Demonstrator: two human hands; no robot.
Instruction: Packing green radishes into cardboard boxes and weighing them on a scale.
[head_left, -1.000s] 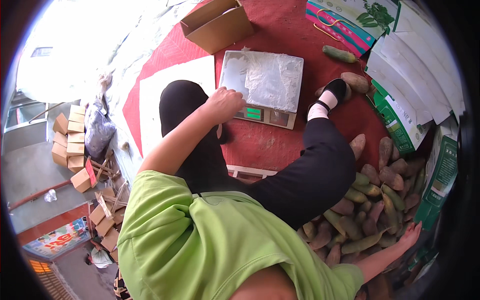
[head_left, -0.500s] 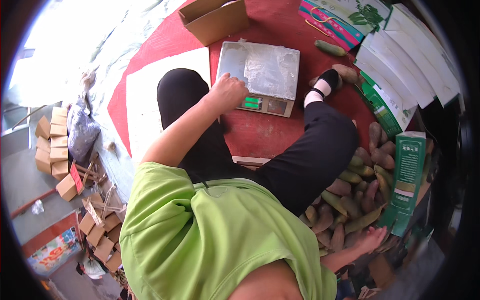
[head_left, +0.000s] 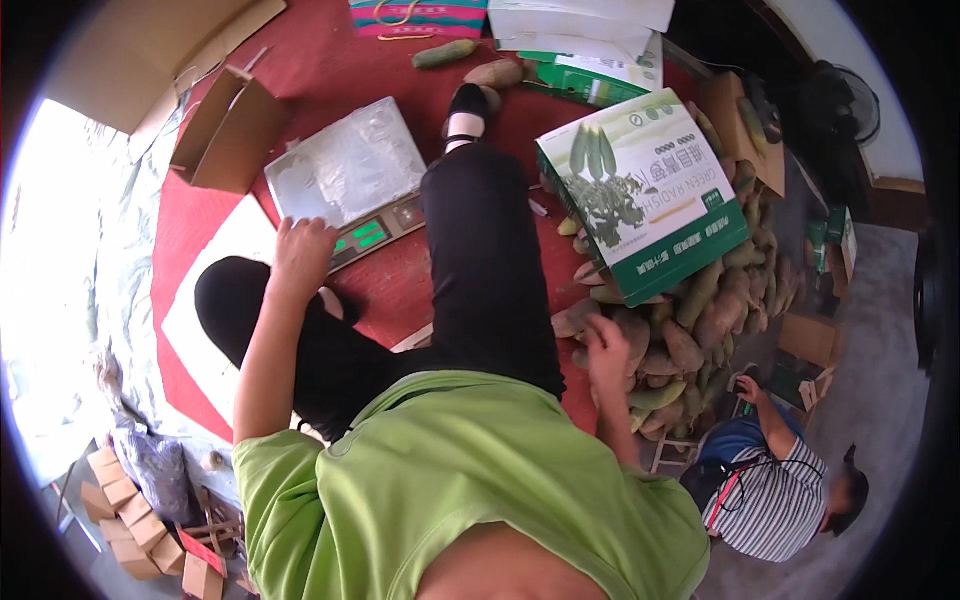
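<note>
My left hand (head_left: pixel 303 255) rests at the near left corner of a grey weighing scale (head_left: pixel 350 165), its fingers loosely bent over the edge beside the lit green display (head_left: pixel 360 238). Nothing shows in that hand. On the other side, my right hand (head_left: pixel 607 352) hovers by a pile of green radishes and pinkish-brown roots (head_left: pixel 725 305), fingers curved and apart. One brownish root (head_left: pixel 575 318) is close to its fingertips; I cannot tell whether they touch. Over the pile lies a white and green carton (head_left: pixel 690 155) with radishes pictured on it.
A red mat (head_left: pixel 330 55) spreads under the scale. An open brown box (head_left: pixel 228 130) stands at the far left, and white and green cartons (head_left: pixel 585 25) lie at the far side. At lower right, another person in a striped shirt (head_left: pixel 775 505) reaches toward the pile.
The view has swung to the right. My right hand has come up beside the pile, and the carton there now shows its broad printed face. My left hand stays at the scale.
</note>
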